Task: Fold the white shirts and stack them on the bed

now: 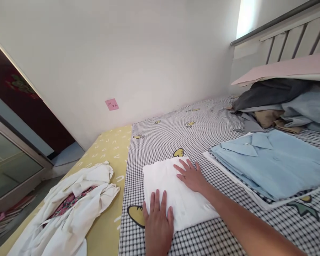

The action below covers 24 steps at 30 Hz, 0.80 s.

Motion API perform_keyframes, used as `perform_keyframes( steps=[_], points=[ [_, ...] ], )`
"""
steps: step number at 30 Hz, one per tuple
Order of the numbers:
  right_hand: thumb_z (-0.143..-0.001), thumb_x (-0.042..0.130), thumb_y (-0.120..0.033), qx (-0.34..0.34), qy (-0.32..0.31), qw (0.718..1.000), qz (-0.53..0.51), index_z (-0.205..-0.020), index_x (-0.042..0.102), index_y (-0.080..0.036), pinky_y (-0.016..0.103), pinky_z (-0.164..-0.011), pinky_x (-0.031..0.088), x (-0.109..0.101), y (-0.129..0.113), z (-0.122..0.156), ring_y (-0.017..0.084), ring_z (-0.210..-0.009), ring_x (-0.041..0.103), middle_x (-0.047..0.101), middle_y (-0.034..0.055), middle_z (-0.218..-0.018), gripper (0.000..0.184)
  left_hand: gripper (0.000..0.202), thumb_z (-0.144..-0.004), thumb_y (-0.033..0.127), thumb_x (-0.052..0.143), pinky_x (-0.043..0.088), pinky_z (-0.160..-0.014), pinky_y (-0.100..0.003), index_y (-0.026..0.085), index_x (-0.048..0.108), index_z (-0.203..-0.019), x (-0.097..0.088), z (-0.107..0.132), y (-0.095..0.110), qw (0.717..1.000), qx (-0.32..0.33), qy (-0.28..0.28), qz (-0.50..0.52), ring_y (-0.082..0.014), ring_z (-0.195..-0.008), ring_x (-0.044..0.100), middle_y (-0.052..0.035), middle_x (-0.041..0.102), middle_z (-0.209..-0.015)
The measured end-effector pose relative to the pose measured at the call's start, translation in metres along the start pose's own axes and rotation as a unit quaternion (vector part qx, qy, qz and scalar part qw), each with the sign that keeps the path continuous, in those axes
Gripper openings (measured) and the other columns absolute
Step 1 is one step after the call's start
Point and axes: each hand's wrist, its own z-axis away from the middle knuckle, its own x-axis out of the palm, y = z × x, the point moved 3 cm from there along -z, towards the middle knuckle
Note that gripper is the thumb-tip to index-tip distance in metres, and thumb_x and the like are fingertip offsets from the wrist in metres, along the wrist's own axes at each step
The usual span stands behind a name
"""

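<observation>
A folded white garment point(176, 193) lies on the black-and-white checked bedsheet point(202, 131). My left hand point(158, 222) rests flat on its near edge, fingers stretched out and holding nothing. Flat on the garment's upper right part lies my right hand point(190, 174), fingers spread, forearm reaching in from the lower right.
A folded light blue shirt point(274, 161) lies on a white sheet to the right. Behind it sits a pile of grey, blue and tan clothes point(282, 105). A crumpled white and floral garment point(74, 202) lies on the yellow sheet point(112, 149) at left. A white wall runs behind the bed.
</observation>
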Motion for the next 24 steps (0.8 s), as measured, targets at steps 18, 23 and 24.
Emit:
perform_keyframes(
  steps=[18, 23, 24],
  points=[
    [-0.103, 0.036, -0.058, -0.098, 0.02, 0.995, 0.011, -0.157, 0.033, -0.048, 0.074, -0.12, 0.009, -0.025, -0.056, 0.076, 0.037, -0.157, 0.018, 0.031, -0.0019, -0.169, 0.055, 0.051, -0.102, 0.039, 0.039, 0.035, -0.121, -0.063, 0.036, 0.041, -0.153, -0.002, -0.001, 0.002, 0.999, -0.021, -0.027, 0.04, -0.0274, -0.148, 0.043, -0.0012, 0.044, -0.161],
    [-0.105, 0.028, -0.059, -0.106, -0.018, 0.994, 0.009, -0.158, 0.034, -0.043, 0.071, -0.121, 0.009, -0.016, -0.05, 0.093, 0.034, -0.157, 0.02, 0.031, 0.0005, -0.169, 0.056, 0.051, -0.103, 0.039, 0.037, 0.03, -0.123, -0.064, 0.031, 0.043, -0.153, -0.011, -0.002, 0.01, 0.997, -0.026, -0.052, 0.043, -0.0279, -0.151, 0.039, -0.0042, 0.043, -0.162],
    [-0.105, 0.027, -0.058, -0.108, -0.017, 0.994, 0.013, -0.158, 0.033, -0.043, 0.07, -0.122, 0.008, -0.016, -0.05, 0.093, 0.034, -0.157, 0.019, 0.03, 0.0006, -0.169, 0.056, 0.051, -0.103, 0.038, 0.037, 0.029, -0.123, -0.065, 0.031, 0.043, -0.153, -0.012, -0.003, 0.012, 0.997, -0.026, -0.056, 0.041, -0.0277, -0.151, 0.038, -0.0045, 0.043, -0.162]
  ],
)
